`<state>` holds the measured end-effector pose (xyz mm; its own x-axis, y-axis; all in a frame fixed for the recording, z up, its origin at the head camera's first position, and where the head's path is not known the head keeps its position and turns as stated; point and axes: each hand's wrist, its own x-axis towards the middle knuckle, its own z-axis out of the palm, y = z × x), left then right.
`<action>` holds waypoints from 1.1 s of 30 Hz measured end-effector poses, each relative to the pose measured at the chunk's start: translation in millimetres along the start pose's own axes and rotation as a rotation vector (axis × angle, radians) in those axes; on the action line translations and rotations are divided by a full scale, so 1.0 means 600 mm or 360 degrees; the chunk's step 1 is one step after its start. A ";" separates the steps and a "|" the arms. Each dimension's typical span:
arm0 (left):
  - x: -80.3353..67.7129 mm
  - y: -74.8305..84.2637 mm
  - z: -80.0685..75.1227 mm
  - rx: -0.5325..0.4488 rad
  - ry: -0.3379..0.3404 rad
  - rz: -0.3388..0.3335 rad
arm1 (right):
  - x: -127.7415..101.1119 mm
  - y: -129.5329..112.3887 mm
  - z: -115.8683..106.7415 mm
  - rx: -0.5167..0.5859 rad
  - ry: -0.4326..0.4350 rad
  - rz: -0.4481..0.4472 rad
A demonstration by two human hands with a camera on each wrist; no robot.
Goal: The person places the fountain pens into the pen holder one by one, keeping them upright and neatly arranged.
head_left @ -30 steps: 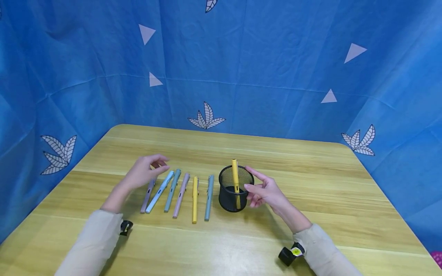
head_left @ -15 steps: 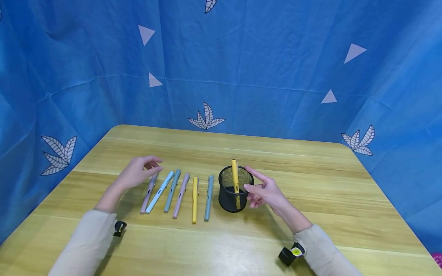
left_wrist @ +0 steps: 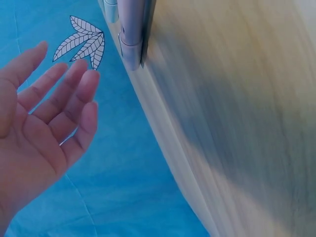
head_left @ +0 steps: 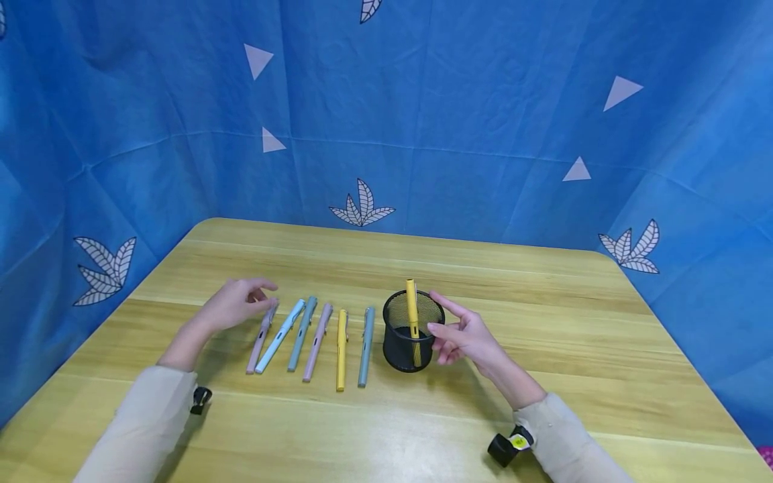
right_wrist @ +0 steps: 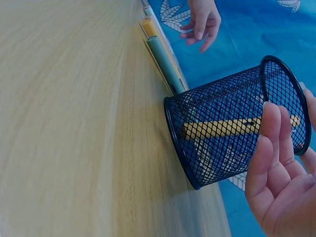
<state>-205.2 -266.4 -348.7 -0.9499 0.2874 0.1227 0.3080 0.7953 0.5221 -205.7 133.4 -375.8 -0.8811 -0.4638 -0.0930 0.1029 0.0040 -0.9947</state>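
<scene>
My left hand hovers over the cap end of the leftmost lilac fountain pen, its fingers loosely bent and holding nothing. In the left wrist view the palm faces the camera, apart from the lilac pen. My right hand touches the right side of the black mesh pen holder, thumb and extended index finger at its rim. The holder stands upright on the table. Inside it leans a yellow fountain pen, cap end up and above the rim.
Right of the lilac pen lie a light blue pen, a teal pen, another lilac pen, a yellow pen and a blue-grey pen. A blue curtain hangs behind the wooden table.
My left hand has moved left and slightly down, from above the light blue pen's end to the leftmost lilac pen. The right hand and the pen holder stay put.
</scene>
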 end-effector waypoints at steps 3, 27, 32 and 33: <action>0.001 -0.006 0.000 0.0028 -0.0051 -0.0026 | 0.000 0.001 0.000 -0.0001 0.0007 0.0004; 0.004 -0.033 -0.001 -0.0233 -0.0530 -0.0269 | -0.003 -0.001 0.001 -0.0024 0.0012 0.0003; 0.010 -0.035 0.000 -0.0273 -0.0616 -0.0352 | -0.002 0.001 -0.001 -0.0032 0.0007 -0.0011; 0.011 -0.035 0.001 -0.0279 -0.0632 -0.0364 | -0.002 0.002 -0.001 -0.0034 0.0002 -0.0017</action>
<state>-217.8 -281.1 -359.5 -0.8884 0.3241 -0.3251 0.0480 0.7699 0.6364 -205.0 134.4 -376.8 -0.8827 -0.4626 -0.0822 0.0833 0.0180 -0.9964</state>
